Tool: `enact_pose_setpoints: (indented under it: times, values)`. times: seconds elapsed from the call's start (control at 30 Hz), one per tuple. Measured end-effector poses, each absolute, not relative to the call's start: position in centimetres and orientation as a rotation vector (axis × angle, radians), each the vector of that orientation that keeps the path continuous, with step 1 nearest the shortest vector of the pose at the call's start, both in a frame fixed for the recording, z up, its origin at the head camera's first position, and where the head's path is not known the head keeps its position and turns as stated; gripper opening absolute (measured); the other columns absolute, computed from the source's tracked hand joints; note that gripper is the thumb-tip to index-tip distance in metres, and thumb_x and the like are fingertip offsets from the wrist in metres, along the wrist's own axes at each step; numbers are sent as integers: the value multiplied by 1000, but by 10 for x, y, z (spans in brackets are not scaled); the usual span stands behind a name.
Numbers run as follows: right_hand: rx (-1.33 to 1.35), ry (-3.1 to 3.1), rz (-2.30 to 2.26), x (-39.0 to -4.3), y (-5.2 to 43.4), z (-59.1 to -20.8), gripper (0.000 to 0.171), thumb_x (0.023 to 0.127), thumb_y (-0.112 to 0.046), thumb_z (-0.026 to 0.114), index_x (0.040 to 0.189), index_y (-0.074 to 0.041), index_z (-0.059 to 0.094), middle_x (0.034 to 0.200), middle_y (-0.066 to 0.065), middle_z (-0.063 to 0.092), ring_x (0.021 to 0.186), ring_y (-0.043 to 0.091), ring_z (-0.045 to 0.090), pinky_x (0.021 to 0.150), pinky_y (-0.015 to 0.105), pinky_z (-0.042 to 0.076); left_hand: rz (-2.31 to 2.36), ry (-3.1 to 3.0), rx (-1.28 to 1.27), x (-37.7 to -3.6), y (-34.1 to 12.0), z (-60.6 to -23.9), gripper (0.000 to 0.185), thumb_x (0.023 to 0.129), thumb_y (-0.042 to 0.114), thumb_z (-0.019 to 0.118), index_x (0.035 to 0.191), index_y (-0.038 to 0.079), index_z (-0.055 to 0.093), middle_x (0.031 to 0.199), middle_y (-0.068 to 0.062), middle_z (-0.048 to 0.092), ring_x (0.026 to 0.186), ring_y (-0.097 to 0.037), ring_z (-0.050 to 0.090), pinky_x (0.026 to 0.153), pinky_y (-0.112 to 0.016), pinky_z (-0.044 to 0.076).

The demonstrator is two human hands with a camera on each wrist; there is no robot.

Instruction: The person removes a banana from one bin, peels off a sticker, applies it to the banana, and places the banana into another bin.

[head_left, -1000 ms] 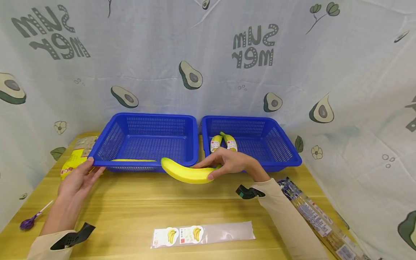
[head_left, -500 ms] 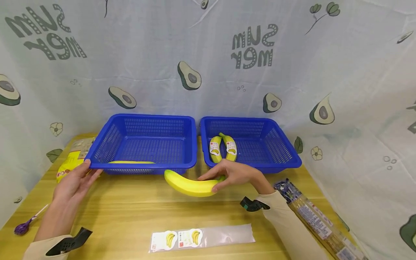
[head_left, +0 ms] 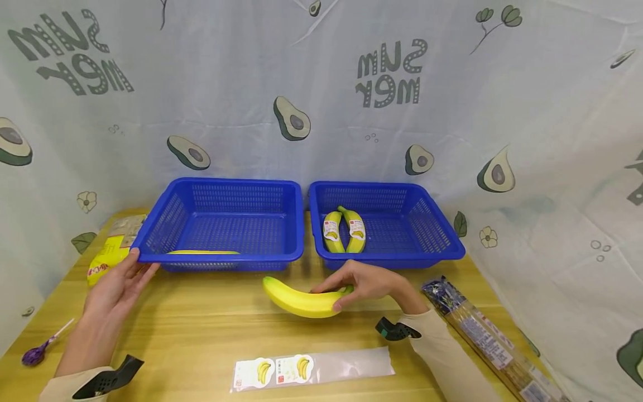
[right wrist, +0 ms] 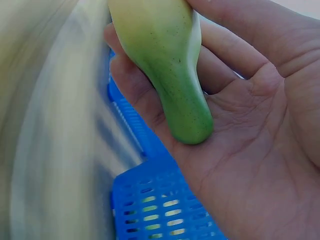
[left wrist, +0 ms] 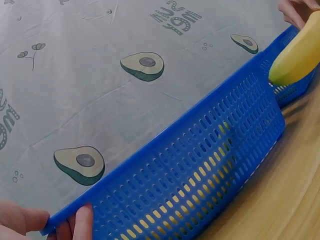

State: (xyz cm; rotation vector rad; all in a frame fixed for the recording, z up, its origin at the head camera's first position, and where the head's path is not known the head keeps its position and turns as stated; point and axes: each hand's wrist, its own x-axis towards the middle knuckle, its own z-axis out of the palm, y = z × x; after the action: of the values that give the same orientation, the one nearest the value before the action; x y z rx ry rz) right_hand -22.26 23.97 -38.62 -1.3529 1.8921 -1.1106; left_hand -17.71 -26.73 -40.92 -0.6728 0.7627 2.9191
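My right hand [head_left: 369,283] grips a yellow banana [head_left: 301,301] by its green stem end, over the table in front of the baskets. In the right wrist view the green stem [right wrist: 185,105] lies against the palm, thumb and fingers around it. My left hand [head_left: 114,290] holds the front left corner of the left blue basket [head_left: 221,259], thumb above the rim and fingers below. Inside that basket, behind its front wall, another banana [head_left: 201,252] partly shows. Two bananas with white labels, one of them the left banana [head_left: 332,237], lie in the right blue basket [head_left: 397,258].
A clear strip with two banana stickers [head_left: 293,369] lies near the table's front. To the right is a long pack of noodle-like sticks [head_left: 487,335]. A yellow bag [head_left: 108,254] sits beside the left basket, and a purple lollipop [head_left: 35,355] at far left.
My right hand has carried the banana away from the left basket's front rim, toward the front and slightly right. My left hand keeps its hold on the basket corner.
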Motion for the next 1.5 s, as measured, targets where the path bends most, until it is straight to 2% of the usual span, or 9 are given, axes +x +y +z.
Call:
enact_pose_setpoints:
  times: [0.4,0.57,0.63,0.7,0.8,0.87,1.17,1.37,1.5]
  values:
    - [-1273,1881,-1114,-224,240,-402,45,100,0,75,142,11,62,141,26,67,124,14,68,105,43,60,2905,745,-538,-176,-261,-412,25,106,20,66,130,24,62,109,-12,70,97,-28,76,108,-44,56]
    - [-1278,1906,-1100,-226,239,-404,45,101,-1,75,142,11,62,140,24,68,125,19,69,106,41,59,2854,897,-383,-175,-255,-416,65,109,19,62,164,30,30,119,-11,64,102,-25,75,108,-44,57]
    - [-1279,1911,-1098,-226,239,-404,45,101,-2,75,142,11,62,140,23,68,127,20,69,107,41,59,2830,975,-309,-174,-252,-417,70,110,18,59,167,28,19,121,-9,62,105,-23,74,107,-43,58]
    - [-1275,1918,-1093,-226,239,-405,46,101,-3,75,142,11,62,141,23,68,127,19,69,107,40,59,2820,1039,-203,-172,-249,-419,53,112,15,56,160,18,34,118,-11,63,106,-24,74,105,-43,59]
    - [-1278,1926,-1088,-225,240,-406,46,100,-4,76,142,10,63,140,23,68,127,18,69,107,40,59,2791,1110,-1,-169,-244,-422,18,114,8,48,129,4,57,111,-16,69,108,-28,76,101,-42,62]
    - [-1277,1935,-1086,-225,242,-406,46,100,-4,76,142,10,63,140,22,69,126,18,69,107,40,59,2756,1179,120,-167,-238,-424,21,115,5,45,114,-1,66,108,-17,73,108,-29,77,100,-41,62]
    - [-1232,1958,-1085,-227,241,-408,46,100,-3,76,142,11,62,140,24,68,128,21,68,108,37,58,2541,1464,111,-162,-218,-426,20,115,12,50,117,2,68,108,-10,75,111,-26,77,104,-42,60]
    - [-1205,1957,-1077,-228,242,-408,43,100,0,74,139,13,63,138,26,69,126,30,69,108,42,58,2335,1684,68,-160,-200,-429,19,115,14,53,111,7,70,107,-8,78,104,-23,79,97,-39,63]
    - [-1212,1981,-1063,-227,242,-410,42,100,-1,74,139,12,64,137,25,69,120,24,71,103,42,61,2257,1783,41,-156,-184,-430,15,114,13,57,112,3,67,105,-10,76,101,-23,79,95,-38,64]
